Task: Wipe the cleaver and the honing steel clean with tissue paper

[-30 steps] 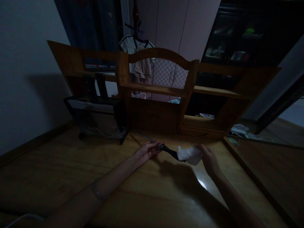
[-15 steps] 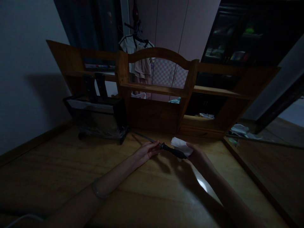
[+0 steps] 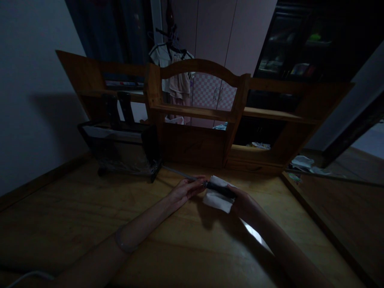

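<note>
A honing steel (image 3: 222, 190) with a black handle and a thin grey rod lies slantwise above the table, its tip toward the far left. My left hand (image 3: 187, 190) is closed around the rod just beside the handle's collar. At the handle's other end, my right hand (image 3: 244, 202) is closed on a white tissue (image 3: 219, 203), which spreads beneath and behind the handle. The fingers of this hand also touch the handle's end. Left of the rod tip stands a dark knife block (image 3: 120, 148) with two black-handled knives (image 3: 126, 108) upright in it.
A wooden shelf unit (image 3: 195, 146) runs along the back of the wooden table (image 3: 180, 248). A raised edge (image 3: 324, 224) borders the right side. A white cable (image 3: 33, 274) lies at the front left. Clothes (image 3: 180, 82) hang beyond the shelves.
My right hand has brought the tissue under and around the handle and now touches its end. The honing steel has shifted slightly left; my left hand still holds the rod.
</note>
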`<state>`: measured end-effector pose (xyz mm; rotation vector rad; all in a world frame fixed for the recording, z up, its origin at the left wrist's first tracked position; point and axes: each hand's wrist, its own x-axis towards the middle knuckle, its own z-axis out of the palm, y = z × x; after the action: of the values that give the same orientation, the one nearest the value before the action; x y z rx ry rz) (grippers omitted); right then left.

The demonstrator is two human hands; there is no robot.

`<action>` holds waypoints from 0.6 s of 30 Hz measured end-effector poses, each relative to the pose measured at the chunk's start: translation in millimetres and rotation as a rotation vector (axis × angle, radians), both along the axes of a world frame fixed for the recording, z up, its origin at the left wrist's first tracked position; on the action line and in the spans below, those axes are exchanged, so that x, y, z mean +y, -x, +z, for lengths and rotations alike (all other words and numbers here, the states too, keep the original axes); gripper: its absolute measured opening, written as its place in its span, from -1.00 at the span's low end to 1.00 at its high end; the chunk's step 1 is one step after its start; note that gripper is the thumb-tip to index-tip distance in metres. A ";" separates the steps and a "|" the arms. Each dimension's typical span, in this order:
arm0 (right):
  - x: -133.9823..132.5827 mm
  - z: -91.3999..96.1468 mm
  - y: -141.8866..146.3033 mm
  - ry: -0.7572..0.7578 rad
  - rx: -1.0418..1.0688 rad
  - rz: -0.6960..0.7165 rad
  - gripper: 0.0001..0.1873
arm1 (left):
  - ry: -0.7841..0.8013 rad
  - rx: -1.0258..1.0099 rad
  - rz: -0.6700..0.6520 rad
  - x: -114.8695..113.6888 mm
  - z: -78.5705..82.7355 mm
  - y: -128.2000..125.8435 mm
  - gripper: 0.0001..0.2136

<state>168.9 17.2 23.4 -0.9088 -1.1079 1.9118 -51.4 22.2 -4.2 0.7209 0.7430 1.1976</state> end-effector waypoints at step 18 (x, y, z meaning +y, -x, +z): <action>-6.9 2.5 4.6 0.063 -0.096 -0.055 -0.73 | -0.039 0.033 -0.064 -2.8 -0.8 -2.2 -0.65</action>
<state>164.2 10.2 25.9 -1.0649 -1.0717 1.8849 -49.2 19.4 -5.0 0.7927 0.7211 1.1472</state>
